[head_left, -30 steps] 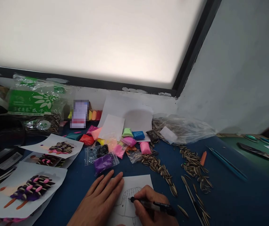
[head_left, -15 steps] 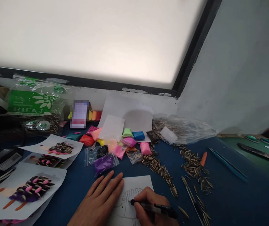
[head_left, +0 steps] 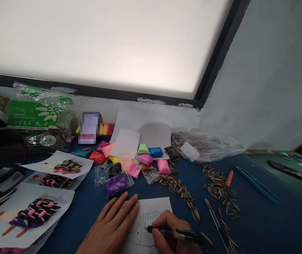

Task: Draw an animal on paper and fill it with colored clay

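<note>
A black pen is gripped in my right hand, its tip touching a white sheet of paper. On the sheet is a line drawing with a rounded outline, an eye dot and rows of small marks inside; my right hand covers part of it. My left hand lies flat with fingers stretched over the sheet's left side. Beyond that hand sits a purple clay packet. Sunflower seeds trail across the blue table near the sheet's upper right.
Several colourful clay packets lie at the back. Printed pictures of seed-covered hedgehogs are on the left, before a green seed bag. To the right are a metal tool, an orange stick, blue tweezers and a clear seed bag.
My right hand and the pen have shifted very slightly on the drawing. My left hand stays in place.
</note>
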